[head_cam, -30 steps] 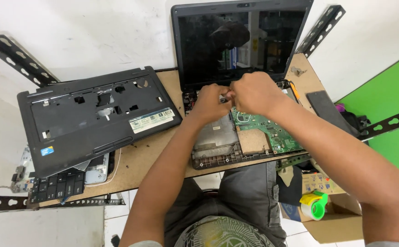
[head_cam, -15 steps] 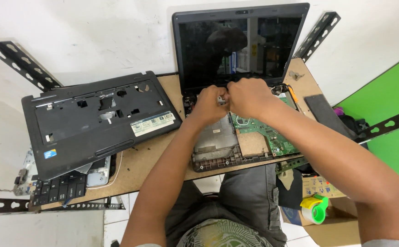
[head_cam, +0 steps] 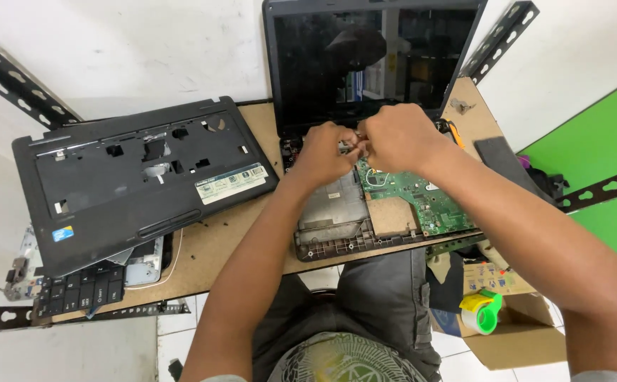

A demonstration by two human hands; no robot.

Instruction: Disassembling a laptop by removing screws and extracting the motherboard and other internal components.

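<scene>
Your left hand [head_cam: 326, 152] and right hand [head_cam: 393, 138] meet over the rear edge of the opened laptop base [head_cam: 365, 212], just below the hinge line of the dark screen [head_cam: 372, 60]. Both hands are curled, fingertips pressed together around a small metallic part [head_cam: 347, 145] between them; whether it is a connector, a bracket or a screw cannot be told, as the fingers hide most of it. The step in hand appears to be freeing or seating that small part at the top of the green motherboard [head_cam: 421, 194], which lies exposed in the right half of the base, beside a grey metal plate [head_cam: 336, 205] on the left half. Judged from this position, the next move calls for a steady, fine pull or push along the part's own axis, with the base held flat against the wooden table [head_cam: 202, 247] so the board does not flex. Count of items: one laptop base with one screen attached; one motherboard; one removed black palmrest cover [head_cam: 138, 180], lying to your left; one detached keyboard [head_cam: 82, 286], partly under that cover at the table's near-left corner; one roll of tape with a green core [head_cam: 482, 311] resting on one cardboard box [head_cam: 521, 332] below the table to your right.
</scene>
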